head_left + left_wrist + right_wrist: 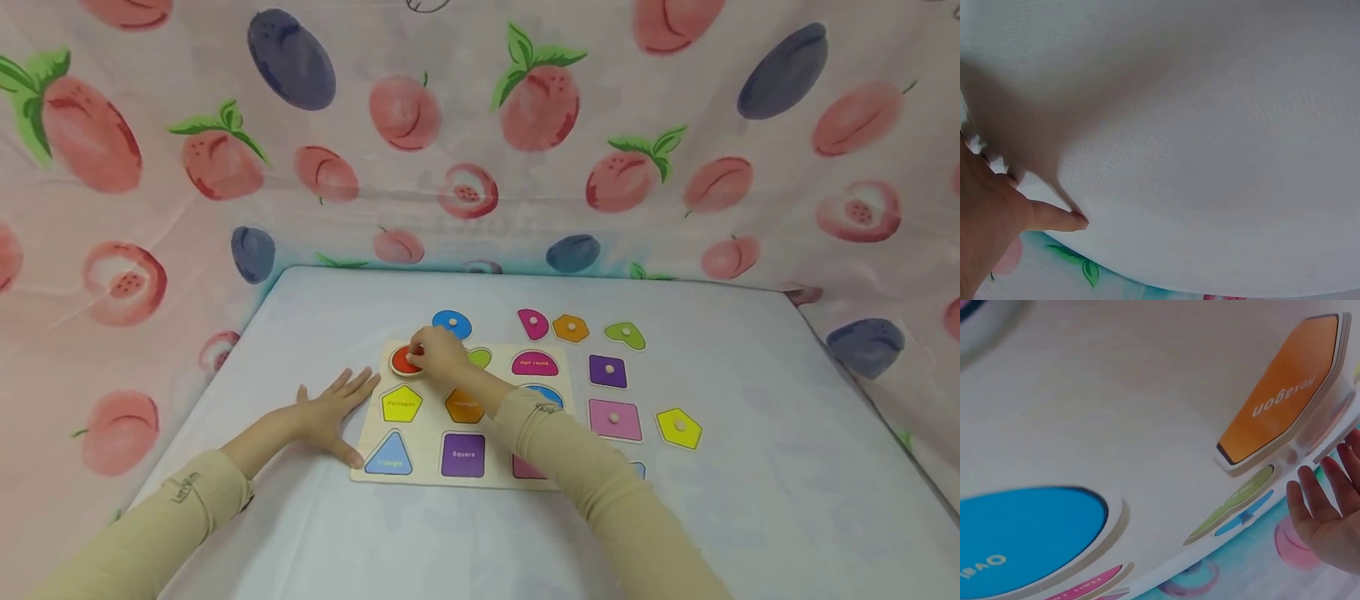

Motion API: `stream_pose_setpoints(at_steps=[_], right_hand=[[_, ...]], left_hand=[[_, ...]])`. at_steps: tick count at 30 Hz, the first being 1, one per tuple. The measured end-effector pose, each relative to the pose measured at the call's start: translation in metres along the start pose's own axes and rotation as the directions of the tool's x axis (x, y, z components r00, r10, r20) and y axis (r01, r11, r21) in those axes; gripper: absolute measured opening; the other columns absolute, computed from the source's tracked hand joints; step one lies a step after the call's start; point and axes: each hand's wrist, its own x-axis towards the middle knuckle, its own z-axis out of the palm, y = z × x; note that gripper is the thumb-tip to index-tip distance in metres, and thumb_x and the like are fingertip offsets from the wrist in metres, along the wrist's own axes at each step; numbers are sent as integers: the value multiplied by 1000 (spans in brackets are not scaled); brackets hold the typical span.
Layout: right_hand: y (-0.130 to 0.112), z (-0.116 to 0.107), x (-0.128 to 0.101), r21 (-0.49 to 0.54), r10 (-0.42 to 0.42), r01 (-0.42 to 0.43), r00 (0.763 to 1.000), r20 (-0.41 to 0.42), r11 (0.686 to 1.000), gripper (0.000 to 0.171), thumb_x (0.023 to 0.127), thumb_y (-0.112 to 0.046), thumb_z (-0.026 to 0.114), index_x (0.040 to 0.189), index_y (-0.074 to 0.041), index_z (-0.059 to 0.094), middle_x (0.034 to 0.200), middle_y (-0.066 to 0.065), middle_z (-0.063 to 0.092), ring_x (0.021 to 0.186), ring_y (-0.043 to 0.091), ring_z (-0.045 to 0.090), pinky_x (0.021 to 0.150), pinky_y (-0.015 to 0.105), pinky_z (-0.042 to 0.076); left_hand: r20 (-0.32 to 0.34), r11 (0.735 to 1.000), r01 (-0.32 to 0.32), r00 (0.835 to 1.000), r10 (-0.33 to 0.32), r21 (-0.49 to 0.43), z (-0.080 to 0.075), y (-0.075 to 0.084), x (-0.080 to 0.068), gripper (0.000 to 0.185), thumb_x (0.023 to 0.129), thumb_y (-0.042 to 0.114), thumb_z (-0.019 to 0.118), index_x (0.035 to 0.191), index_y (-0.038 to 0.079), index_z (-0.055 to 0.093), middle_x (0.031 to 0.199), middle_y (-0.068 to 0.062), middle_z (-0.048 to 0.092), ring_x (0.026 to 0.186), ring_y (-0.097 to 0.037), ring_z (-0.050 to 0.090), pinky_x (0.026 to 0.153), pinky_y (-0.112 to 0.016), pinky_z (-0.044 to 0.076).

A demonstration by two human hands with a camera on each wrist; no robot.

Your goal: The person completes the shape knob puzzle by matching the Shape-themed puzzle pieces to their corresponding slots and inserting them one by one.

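Right, my left hand (pixel 330 412) lies spread flat, steadying the puzzle board (pixel 427 475), while right-hand fingers (pixel 431 350) pinch the red piece (pixel 403 360) over its slot.

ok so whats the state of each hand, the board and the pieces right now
left hand: flat, fingers spread, resting at the board's left edge
right hand: pinching the red circle piece at the board's top left corner
puzzle board: flat on the table, most slots empty
purple square piece: loose beside the board
yellow pentagon piece: loose beside the board
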Motion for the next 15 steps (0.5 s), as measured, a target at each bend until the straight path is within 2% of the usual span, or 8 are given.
stream_pose_setpoints(at_steps=[8,15], right_hand=[[-3,12,4,-51,11,-11,1000,-14,999,17,90,-23,64,97,-10,72,104,2,70,89,14,58,84,22,51],[-5,11,5,-65,46,-48,998,-35,997,18,91,-24,63,100,-10,70,99,2,71,86,14,60,84,22,52]], left_hand=[[2,1000,7,1000,-7,-10,3,-1,-5,130,56,59,81,152,15,6,160,-12,-2,144,-43,-5,91,-84,-5],[3,1000,6,1000,-6,-6,-3,5,-3,129,56,59,81,152,15,7,160,-12,-2,144,-43,-5,92,-84,-5]])
